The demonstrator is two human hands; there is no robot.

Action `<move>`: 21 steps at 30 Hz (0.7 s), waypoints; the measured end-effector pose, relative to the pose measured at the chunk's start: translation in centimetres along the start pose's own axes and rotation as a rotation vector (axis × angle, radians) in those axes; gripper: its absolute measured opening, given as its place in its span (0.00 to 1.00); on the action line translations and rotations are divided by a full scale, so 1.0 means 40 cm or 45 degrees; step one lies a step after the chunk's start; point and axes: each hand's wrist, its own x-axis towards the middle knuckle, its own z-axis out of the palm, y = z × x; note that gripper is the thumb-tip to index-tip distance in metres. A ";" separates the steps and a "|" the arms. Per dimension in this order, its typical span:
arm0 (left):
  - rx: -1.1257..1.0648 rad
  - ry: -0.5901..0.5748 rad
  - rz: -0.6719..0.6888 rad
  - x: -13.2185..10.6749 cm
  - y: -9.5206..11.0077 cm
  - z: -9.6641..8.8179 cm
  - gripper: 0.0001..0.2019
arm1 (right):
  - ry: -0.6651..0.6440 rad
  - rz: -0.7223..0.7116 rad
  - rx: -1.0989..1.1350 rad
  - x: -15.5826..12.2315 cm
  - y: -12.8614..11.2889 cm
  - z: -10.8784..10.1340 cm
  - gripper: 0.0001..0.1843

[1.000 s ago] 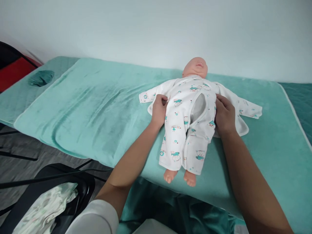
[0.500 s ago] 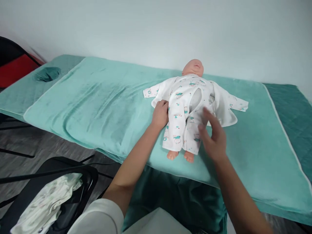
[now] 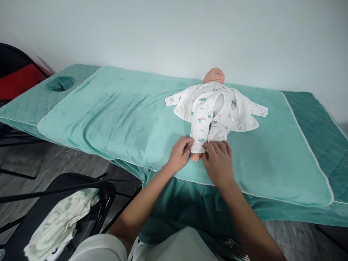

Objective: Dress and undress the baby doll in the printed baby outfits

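Observation:
A baby doll (image 3: 214, 75) lies on its back on a green velvety cover. It wears white printed baby trousers (image 3: 200, 125), with an oval opening at the middle, and a matching jacket (image 3: 246, 117) spread out to both sides. My left hand (image 3: 181, 154) is closed at the outer hem of the trouser leg on the left, fingers curled on the cloth. From the inner side, my right hand (image 3: 219, 159) pinches the same leg's hem and covers the other leg's end. One bare foot (image 3: 196, 157) shows between my hands; the other is hidden.
The green cover (image 3: 130, 116) lies over a long massage bed with a face hole (image 3: 60, 83) at the left end. A white wall rises behind. At lower left, a black chair (image 3: 104, 203) holds a crumpled pale cloth (image 3: 63, 221). Another chair with something red (image 3: 21, 80) stands far left.
My left hand has moved from the doll's hip down to the trouser hem. My right hand has come down from above the other leg and closed at the hem.

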 end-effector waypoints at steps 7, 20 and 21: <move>0.111 -0.099 0.100 -0.059 0.010 -0.006 0.14 | -0.016 -0.061 0.228 0.019 -0.011 -0.049 0.08; 0.154 0.124 0.057 -0.118 0.037 -0.027 0.12 | -0.036 -0.229 0.339 -0.069 0.017 -0.084 0.13; 0.175 0.135 0.101 -0.112 0.048 -0.024 0.13 | 0.027 -0.171 0.381 -0.074 0.031 -0.086 0.14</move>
